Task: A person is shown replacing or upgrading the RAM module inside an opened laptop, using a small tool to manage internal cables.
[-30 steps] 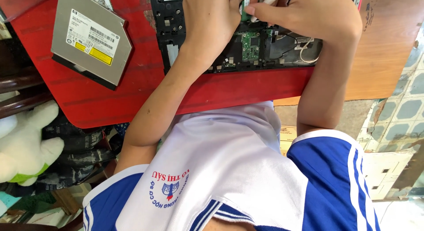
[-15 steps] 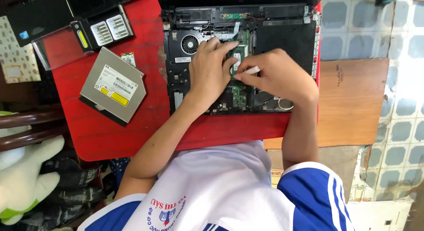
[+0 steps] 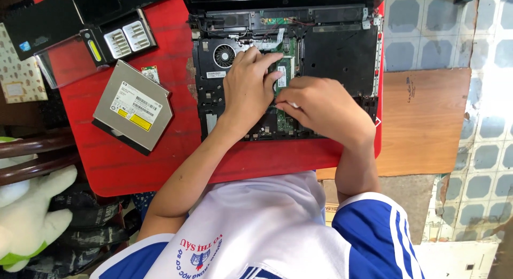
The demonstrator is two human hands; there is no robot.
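On the red tabletop (image 3: 139, 167), one opened laptop chassis (image 3: 336, 60) lies with its insides bared — one round fan (image 3: 224, 56) at its 10 o'clock corner. Two hands work at its centre: the left hand (image 3: 248, 89) presses loosely spread fingers (image 3: 271, 71) on a green memory module (image 3: 282, 76); the right hand (image 3: 320, 108) has fingers pinched shut on what seems a small white tool (image 3: 293, 105). One silver optical drive (image 3: 133, 105) lies at 9 o'clock, one black battery pack (image 3: 120, 41) at 10 — well apart.
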